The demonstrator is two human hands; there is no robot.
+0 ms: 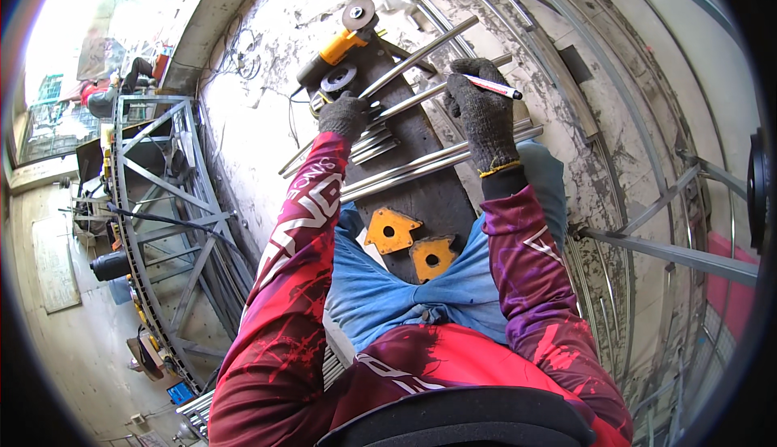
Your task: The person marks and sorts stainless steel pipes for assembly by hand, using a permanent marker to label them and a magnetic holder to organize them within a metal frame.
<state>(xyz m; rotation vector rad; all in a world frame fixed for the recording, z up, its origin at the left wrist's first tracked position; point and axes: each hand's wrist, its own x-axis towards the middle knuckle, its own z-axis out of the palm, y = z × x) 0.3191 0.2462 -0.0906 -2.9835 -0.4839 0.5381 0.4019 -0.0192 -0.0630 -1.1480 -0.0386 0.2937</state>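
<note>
My right hand (483, 115), in a dark grey knit glove, is closed around a white marker pen (495, 87) with a dark end and red trim. It is beside the right ends of two shiny metal tubes (421, 101). My left hand (346, 117), gloved alike, is closed at the left ends of these tubes. A small yellow-and-dark item (317, 105) shows at its edge; whether the fingers grip it or a tube is hidden. Beyond that hand lie a round dark disc (338, 80) and a yellow-and-black angle grinder (343, 45). Short cut tubes (374, 144) lie nearby.
A dark plank (417, 196) in front of me bears long tubes (441, 159) and two yellow arrow-shaped magnetic welding holders (390, 231). A welded steel frame (166, 228) stands at left. Long metal profiles (566, 83) lie at right. Another person (104, 99) is at far left.
</note>
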